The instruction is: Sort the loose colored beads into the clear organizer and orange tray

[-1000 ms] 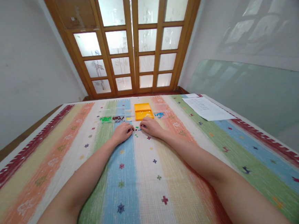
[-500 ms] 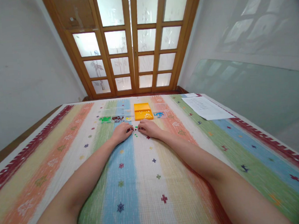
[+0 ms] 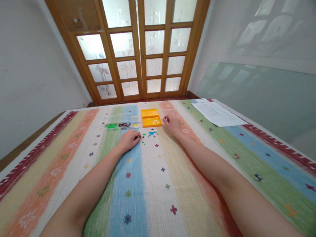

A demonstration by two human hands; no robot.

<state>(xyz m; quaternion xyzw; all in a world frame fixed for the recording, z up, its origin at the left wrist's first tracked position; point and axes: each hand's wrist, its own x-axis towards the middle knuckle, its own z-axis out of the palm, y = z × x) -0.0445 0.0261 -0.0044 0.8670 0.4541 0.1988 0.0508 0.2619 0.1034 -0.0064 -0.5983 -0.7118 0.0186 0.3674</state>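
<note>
My left hand rests on the cloth with its fingers pinched together, what they hold being too small to name. My right hand is at the right side of the open orange box, over the clear tray's right end, fingers closed and their contents hidden. White pieces lie in the box. Blue pieces form a small pile between the hands. A few green pieces lie beside my left fingertips. Left of the box, tray compartments hold green pieces, dark red pieces and yellow pieces.
Printed paper sheets lie at the table's back right. A striped cloth covers the table. Beyond its far edge stand wooden doors with glass panes. A glass panel leans along the right wall.
My right hand has moved right and away from me, from beside my left hand to the tray's right end, uncovering the blue pile. My left hand has stayed in place.
</note>
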